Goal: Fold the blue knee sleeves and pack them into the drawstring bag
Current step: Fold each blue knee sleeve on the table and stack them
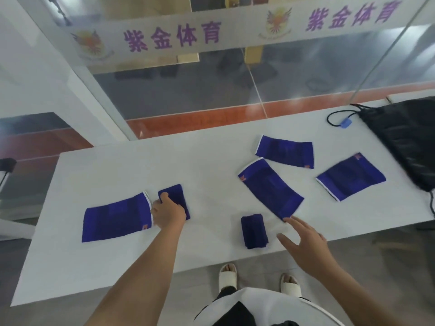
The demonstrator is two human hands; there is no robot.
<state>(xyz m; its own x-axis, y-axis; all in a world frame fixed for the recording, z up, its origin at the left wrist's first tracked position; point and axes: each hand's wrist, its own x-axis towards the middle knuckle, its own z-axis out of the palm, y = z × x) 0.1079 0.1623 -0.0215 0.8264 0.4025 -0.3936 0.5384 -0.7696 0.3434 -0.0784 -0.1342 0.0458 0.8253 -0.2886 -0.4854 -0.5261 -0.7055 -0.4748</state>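
Six dark blue knitted knee sleeves lie on the flat white worktop (117,165). Four are spread out flat as rectangles with a thin white edge at one end and a small orange mark near a corner: one at the left (116,217), one long one tilted across the middle (270,189), one behind it (286,151), and one further right (350,176). Two are folded into small thick blocks: one just beside the left flat sleeve (175,196), and one near the front edge of the worktop (254,230).

The left hand (168,211) rests palm down on the left folded block, fingers curled over its near side; whether it grips the cloth cannot be told. The right hand (303,241) is spread open and holds nothing, fingertips touching the near corner of the long tilted sleeve.

The crumpled black drawstring bag (404,137) lies at the far right of the worktop, well apart from the hands, its black cord with a blue toggle (345,124) looped beside it.
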